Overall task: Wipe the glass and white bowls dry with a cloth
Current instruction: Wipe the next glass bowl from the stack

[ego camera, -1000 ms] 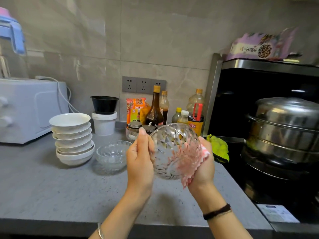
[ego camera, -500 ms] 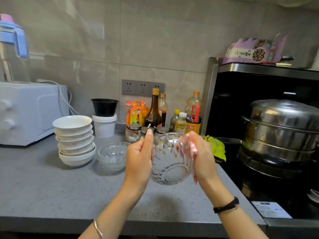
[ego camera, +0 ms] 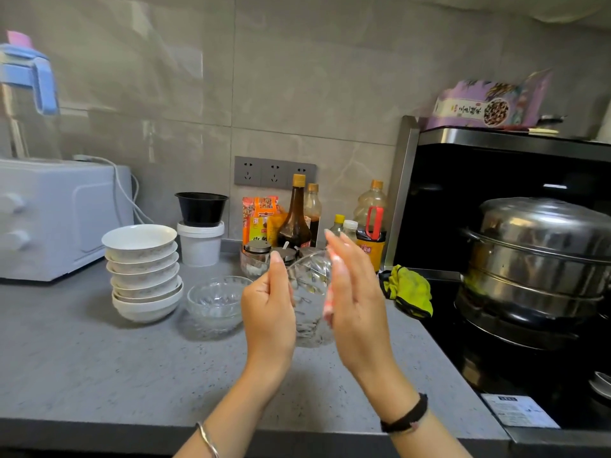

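A cut-glass bowl (ego camera: 309, 299) is held on edge above the grey counter between both hands. My left hand (ego camera: 268, 312) grips its left side with curled fingers. My right hand (ego camera: 355, 302) lies flat with straight fingers against the bowl's right side, pressing a pink cloth (ego camera: 329, 304) onto the glass; only a sliver of the cloth shows. A second glass bowl (ego camera: 215, 300) sits upright on the counter to the left. Beside it stands a stack of several white bowls (ego camera: 142, 269).
A white appliance (ego camera: 56, 216) stands at far left. Bottles and jars (ego camera: 299, 219) line the back wall, beside a white tub (ego camera: 200, 242) topped by a black bowl. A yellow-green cloth (ego camera: 408, 290) lies by the stove, where a steel steamer pot (ego camera: 535, 259) sits.
The glass bowl has been turned from facing me to edge-on. My right hand has flattened against it, so the pink cloth is now mostly hidden.
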`<move>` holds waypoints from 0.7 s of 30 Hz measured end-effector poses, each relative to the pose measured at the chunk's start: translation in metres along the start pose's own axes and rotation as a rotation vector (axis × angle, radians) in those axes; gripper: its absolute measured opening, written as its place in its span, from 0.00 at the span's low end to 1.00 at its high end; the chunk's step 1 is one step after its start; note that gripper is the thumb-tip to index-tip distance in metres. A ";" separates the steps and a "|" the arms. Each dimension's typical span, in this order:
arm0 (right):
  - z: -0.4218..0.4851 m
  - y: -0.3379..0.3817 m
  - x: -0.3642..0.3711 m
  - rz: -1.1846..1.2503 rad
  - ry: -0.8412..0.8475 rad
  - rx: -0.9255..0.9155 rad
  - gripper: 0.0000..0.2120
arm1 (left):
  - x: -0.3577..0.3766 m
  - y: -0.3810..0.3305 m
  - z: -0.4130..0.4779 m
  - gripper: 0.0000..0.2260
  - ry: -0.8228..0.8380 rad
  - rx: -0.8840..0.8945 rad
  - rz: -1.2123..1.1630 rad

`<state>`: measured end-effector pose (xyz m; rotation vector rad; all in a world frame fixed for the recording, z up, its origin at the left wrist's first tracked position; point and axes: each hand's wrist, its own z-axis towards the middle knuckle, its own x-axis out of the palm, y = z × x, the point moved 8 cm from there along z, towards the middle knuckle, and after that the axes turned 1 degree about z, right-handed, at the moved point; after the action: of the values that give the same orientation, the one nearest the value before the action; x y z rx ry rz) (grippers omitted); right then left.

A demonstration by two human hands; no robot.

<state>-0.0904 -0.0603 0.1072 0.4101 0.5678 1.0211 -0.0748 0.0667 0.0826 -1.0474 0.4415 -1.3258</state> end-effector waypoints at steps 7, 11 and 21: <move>0.005 0.005 0.000 -0.077 0.007 -0.134 0.17 | 0.002 -0.003 -0.005 0.24 0.013 0.036 0.002; 0.005 -0.008 -0.001 0.056 -0.011 0.030 0.16 | 0.000 -0.002 -0.002 0.25 -0.013 0.019 0.005; 0.016 -0.018 -0.009 0.309 -0.057 0.136 0.16 | -0.002 0.004 -0.004 0.26 -0.024 -0.085 -0.115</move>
<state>-0.0718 -0.0775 0.1114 0.6600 0.5337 1.2656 -0.0765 0.0662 0.0771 -1.1727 0.4277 -1.4046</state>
